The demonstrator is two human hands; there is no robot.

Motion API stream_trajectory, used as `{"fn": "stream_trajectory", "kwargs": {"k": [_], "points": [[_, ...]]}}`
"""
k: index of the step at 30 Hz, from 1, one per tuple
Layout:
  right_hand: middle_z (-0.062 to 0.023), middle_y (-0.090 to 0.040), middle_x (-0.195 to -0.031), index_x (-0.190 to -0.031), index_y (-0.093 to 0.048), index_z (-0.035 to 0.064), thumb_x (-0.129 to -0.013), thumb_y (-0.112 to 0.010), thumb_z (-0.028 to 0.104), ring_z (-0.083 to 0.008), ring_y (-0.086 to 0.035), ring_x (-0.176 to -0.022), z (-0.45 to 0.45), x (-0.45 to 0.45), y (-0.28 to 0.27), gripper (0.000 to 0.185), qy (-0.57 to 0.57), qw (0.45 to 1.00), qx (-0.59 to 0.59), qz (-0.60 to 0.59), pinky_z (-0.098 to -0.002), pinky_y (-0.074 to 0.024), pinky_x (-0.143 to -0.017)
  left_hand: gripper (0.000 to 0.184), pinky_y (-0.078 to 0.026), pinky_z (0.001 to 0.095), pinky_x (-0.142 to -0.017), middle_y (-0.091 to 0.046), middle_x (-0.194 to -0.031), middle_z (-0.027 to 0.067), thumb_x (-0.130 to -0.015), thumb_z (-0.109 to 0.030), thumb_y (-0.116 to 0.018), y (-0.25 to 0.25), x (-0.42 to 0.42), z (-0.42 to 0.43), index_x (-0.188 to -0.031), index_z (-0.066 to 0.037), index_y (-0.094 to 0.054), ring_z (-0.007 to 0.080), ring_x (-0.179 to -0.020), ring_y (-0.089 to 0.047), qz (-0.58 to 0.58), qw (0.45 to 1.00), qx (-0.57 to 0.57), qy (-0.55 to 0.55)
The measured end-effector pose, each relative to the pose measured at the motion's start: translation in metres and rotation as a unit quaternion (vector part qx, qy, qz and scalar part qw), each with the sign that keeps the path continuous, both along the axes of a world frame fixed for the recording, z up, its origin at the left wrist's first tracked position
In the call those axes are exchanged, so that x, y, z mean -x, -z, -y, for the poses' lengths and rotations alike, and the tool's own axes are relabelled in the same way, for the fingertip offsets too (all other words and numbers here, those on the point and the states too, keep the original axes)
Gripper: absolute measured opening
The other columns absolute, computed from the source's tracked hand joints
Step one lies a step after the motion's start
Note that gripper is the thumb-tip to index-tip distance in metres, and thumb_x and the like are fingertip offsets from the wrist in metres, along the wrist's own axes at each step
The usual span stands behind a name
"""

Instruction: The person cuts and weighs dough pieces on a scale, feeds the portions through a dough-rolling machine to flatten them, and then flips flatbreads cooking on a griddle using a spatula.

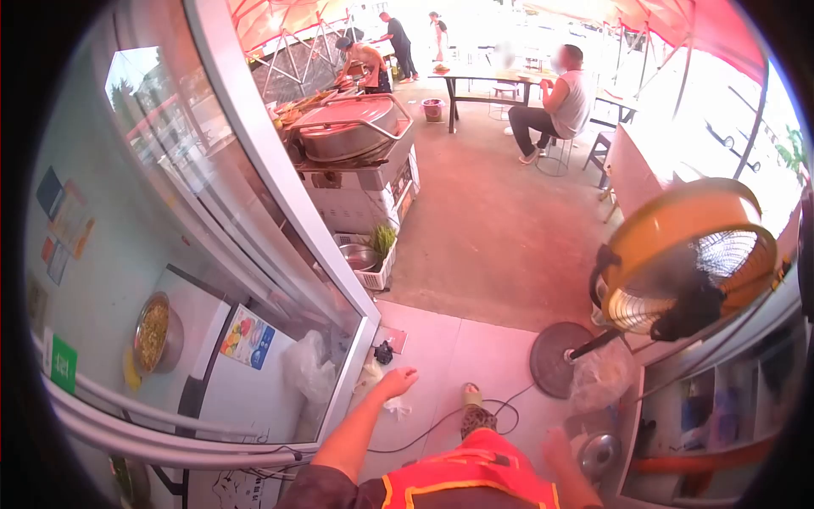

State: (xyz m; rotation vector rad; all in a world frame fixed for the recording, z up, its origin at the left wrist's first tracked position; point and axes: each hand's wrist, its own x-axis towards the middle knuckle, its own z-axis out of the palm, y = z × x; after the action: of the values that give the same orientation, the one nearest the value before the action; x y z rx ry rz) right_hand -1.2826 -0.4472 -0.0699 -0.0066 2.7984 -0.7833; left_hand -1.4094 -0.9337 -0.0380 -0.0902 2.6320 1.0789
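My left hand (398,383) hangs out in front over the pale floor, its fingers loosely curled together with nothing visible in them. Below it on the floor lie a crumpled whitish plastic bag (396,409) and a small black object (383,353) I cannot make out. My right hand (558,443) is low at my right side, smeared and pale, so its fingers cannot be told apart. Beside it on the right sits a round metal pot lid or pot (599,454). I wear a red apron (475,467) with yellow edging.
A glass door frame (280,170) stands at left. A large yellow fan (691,254) on a round base (555,360) stands at right, with a black cable (437,422) across the floor. A big steel pot (348,127) stands ahead; beyond, a person sits (564,102) and others stand.
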Motion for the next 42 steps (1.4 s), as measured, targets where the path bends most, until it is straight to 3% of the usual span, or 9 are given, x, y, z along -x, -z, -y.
{"fn": "stream_trajectory", "kwargs": {"k": [4, 13, 17, 24, 31, 35, 37, 38, 42], "points": [[-0.0234, -0.056, -0.115, -0.107, -0.06, 0.0005, -0.077, -0.06, 0.017, -0.0368, -0.053, -0.109, -0.014, 0.111, 0.096, 0.035, 0.09, 0.993, -0.037, 0.072, -0.0413, -0.0439, -0.092, 0.037, -0.049, 0.038, -0.085, -0.065, -0.101, 0.0186, -0.085, -0.033, -0.054, 0.022, 0.08, 0.045, -0.106, -0.004, -0.064, 0.0313, -0.098, -0.062, 0.018, 0.998, -0.033, -0.059], [-0.0204, -0.067, -0.09, -0.092, -0.067, -0.0018, -0.073, -0.06, 0.017, -0.0321, -0.065, -0.089, 0.058, 0.319, 0.116, 0.028, 0.33, 0.919, 0.161, 0.142, -0.037, -0.0498, -0.08, 0.046, -0.047, 0.0414, -0.088, -0.062, -0.109, 0.0219, -0.083, -0.043, -0.052, 0.171, 0.2, 0.152, -0.103, -0.003, -0.066, 0.0348, -0.102, -0.06, 0.273, 0.926, 0.238, 0.106], [-0.0173, -0.068, -0.078, -0.087, -0.067, -0.0019, -0.071, -0.058, 0.015, -0.0287, -0.067, -0.072, 0.084, 0.399, 0.068, 0.026, 0.328, 0.919, 0.103, 0.195, -0.0371, -0.052, -0.066, 0.045, -0.046, 0.0425, -0.089, -0.061, -0.108, 0.0236, -0.084, -0.04, -0.052, 0.176, 0.334, 0.182, -0.104, -0.003, -0.065, 0.0348, -0.104, -0.059, 0.224, 0.974, 0.012, 0.034], [-0.0139, -0.066, -0.07, -0.086, -0.067, -0.0022, -0.069, -0.057, 0.014, -0.0245, -0.064, -0.06, 0.046, 0.536, 0.188, 0.025, -0.207, 0.91, -0.257, 0.249, -0.0356, -0.0505, -0.056, 0.036, -0.047, 0.0386, -0.086, -0.065, -0.103, 0.0164, -0.085, -0.033, -0.053, 0.032, 0.671, 0.131, -0.105, -0.006, -0.064, 0.0309, -0.099, -0.062, -0.014, 0.995, -0.088, -0.054], [-0.0179, -0.064, -0.073, -0.069, -0.066, 0.0036, -0.069, -0.062, 0.02, -0.0361, -0.064, -0.078, 0.114, 0.816, 0.102, 0.017, 0.189, 0.977, 0.067, 0.078, -0.0429, -0.0502, -0.069, 0.035, -0.047, 0.0383, -0.085, -0.065, -0.103, 0.0159, -0.085, -0.032, -0.053, 0.056, 0.84, 0.148, -0.107, -0.006, -0.063, 0.0309, -0.098, -0.061, 0.019, 0.998, -0.059, -0.005], [-0.0198, -0.064, -0.08, -0.077, -0.065, -0.0002, -0.073, -0.06, 0.022, -0.0389, -0.062, -0.082, 0.1, 1.008, 0.121, 0.023, 0.119, 0.993, -0.008, 0.002, -0.0454, -0.0493, -0.071, 0.035, -0.047, 0.0414, -0.086, -0.063, -0.104, 0.0183, -0.086, -0.033, -0.047, 0.15, 0.859, 0.207, -0.102, -0.006, -0.065, 0.0338, -0.099, -0.06, 0.1, 0.99, -0.003, -0.097], [-0.0205, -0.064, -0.084, -0.084, -0.064, -0.0007, -0.075, -0.06, 0.022, -0.0386, -0.062, -0.084, 0.097, 1.134, 0.121, 0.025, 0.061, 0.997, -0.056, -0.007, -0.0459, -0.0489, -0.072, 0.039, -0.047, 0.0432, -0.086, -0.062, -0.108, 0.0207, -0.087, -0.035, -0.048, 0.198, 0.856, 0.234, -0.1, -0.002, -0.065, 0.0345, -0.099, -0.06, 0.22, 0.951, 0.214, 0.048], [-0.0207, -0.064, -0.085, -0.09, -0.064, -0.0004, -0.076, -0.06, 0.021, -0.0382, -0.062, -0.084, 0.1, 1.186, 0.122, 0.026, 0.04, 0.996, -0.084, 0.019, -0.046, -0.0487, -0.073, 0.044, -0.046, 0.0428, -0.088, -0.06, -0.113, 0.0213, -0.087, -0.039, -0.049, 0.19, 0.845, 0.231, -0.102, -0.001, -0.065, 0.0348, -0.102, -0.06, 0.28, 0.936, 0.132, -0.169], [-0.0186, -0.064, -0.094, -0.097, -0.062, 0.0011, -0.081, -0.061, 0.018, -0.0356, -0.06, -0.094, 0.194, 1.397, 0.063, 0.023, -0.075, 0.995, -0.025, -0.055, -0.0432, -0.0471, -0.083, 0.046, -0.049, 0.043, -0.083, -0.063, -0.107, 0.0197, -0.084, -0.042, -0.054, 0.165, 0.858, 0.208, -0.103, -0.001, -0.065, 0.0325, -0.096, -0.063, 0.339, 0.916, 0.09, -0.195]]}}
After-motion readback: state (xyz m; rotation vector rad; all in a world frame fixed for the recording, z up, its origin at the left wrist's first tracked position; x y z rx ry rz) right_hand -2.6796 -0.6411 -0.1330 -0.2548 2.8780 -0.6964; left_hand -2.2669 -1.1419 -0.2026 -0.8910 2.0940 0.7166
